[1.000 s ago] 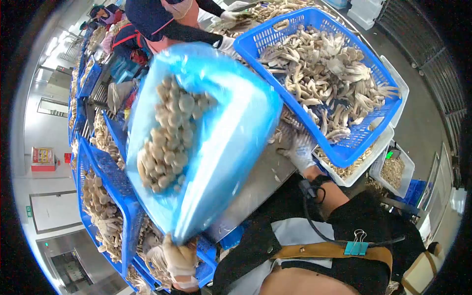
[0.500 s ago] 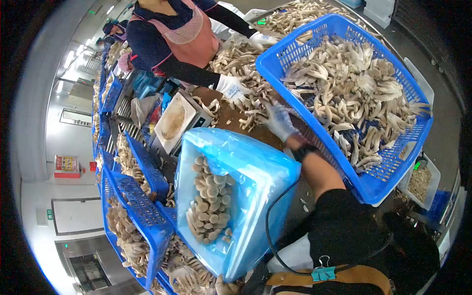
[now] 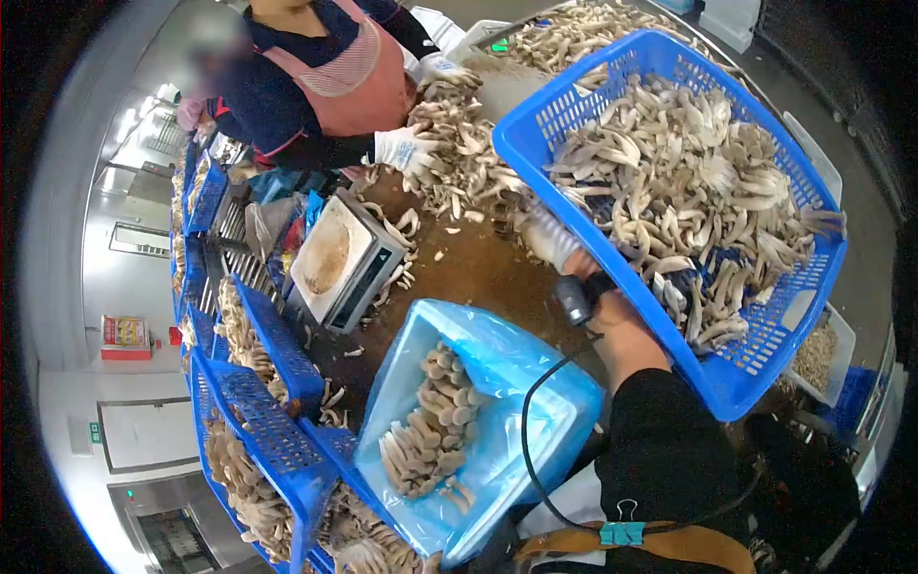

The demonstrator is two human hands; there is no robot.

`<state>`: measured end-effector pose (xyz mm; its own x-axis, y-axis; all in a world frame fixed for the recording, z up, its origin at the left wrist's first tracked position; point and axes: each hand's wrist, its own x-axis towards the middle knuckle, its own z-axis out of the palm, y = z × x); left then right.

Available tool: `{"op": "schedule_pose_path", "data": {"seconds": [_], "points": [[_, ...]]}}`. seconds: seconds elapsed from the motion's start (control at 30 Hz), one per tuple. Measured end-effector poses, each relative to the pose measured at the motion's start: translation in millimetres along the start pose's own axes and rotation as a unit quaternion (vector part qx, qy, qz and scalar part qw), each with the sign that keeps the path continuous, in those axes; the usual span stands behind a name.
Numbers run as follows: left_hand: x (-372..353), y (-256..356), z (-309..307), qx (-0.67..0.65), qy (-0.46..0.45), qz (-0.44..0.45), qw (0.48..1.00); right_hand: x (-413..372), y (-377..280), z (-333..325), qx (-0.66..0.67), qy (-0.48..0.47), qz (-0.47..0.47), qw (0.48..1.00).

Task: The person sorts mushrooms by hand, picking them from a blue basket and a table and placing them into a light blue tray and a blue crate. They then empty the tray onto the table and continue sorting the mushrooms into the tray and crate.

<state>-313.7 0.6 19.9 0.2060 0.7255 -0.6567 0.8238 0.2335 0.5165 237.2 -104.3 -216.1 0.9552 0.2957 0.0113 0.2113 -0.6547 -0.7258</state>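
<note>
Blue film, clear and glossy, lines a pale rectangular tub [image 3: 564, 421] at the near side of the brown tabletop [image 3: 478, 273]. Inside, towards one end, lies a clump of grey-brown round-capped mushrooms [image 3: 435, 421]. Beyond it, the person's right hand [image 3: 543, 234], in a whitish work glove, reaches the edge of a loose heap of pale, long-stemmed mushrooms [image 3: 469, 153] spread across the table. It is so blurred that I cannot tell whether its fingers are apart or closed on a stem. Nor can I tell how the left hand stands or what it holds. Just beside the right forearm, a big slatted blue plastic basket [image 3: 598, 256] sits tilted, well filled with torn grey-white mushrooms [image 3: 688, 182]. Across the table, a co-worker in a pink mesh apron [image 3: 359, 81] has both white-gloved hands [image 3: 404, 151] at the same heap. Between that person and the lined tub stands a grey scale with a stained square plate [image 3: 330, 253], stray stems scattered alongside. More blue baskets [image 3: 263, 411] of mushrooms lean along the other side.
</note>
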Motion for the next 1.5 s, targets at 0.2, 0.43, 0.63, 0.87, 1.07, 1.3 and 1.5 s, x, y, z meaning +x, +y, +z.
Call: {"op": "schedule_pose_path", "data": {"seconds": [0.2,0.43,0.63,0.87,1.07,1.3,1.5], "points": [[36.1,-41.5,-15.9,0.165,-0.037,0.054,0.984,-126.2,37.3,-23.1,-0.218,-0.024,0.031,0.975],[94.6,-81.8,10.2,-0.066,-0.026,0.112,0.991,-5.5,11.7,34.4,-0.405,0.003,-0.101,0.909],[132.1,-58.9,8.1,0.046,0.012,0.153,0.987,11.4,-103.9,-27.3,0.051,-0.153,-0.096,0.982],[201.9,-34.8,10.5,-0.136,-0.041,0.082,0.986,-164.9,-105.9,-130.0,0.194,-0.107,-0.340,0.914],[195.3,9.6,19.5,-0.260,-0.091,0.073,0.958,-203.5,-56.4,-329.9,0.306,-0.230,0.023,0.924],[149.4,-7.7,45.0,-0.084,0.060,0.200,0.974,-120.1,141.6,-403.7,-0.390,0.097,-0.097,0.910],[89.6,25.1,73.5,0.005,0.276,0.119,0.954,-88.3,165.1,-414.5,-0.449,-0.043,-0.133,0.883]]}}
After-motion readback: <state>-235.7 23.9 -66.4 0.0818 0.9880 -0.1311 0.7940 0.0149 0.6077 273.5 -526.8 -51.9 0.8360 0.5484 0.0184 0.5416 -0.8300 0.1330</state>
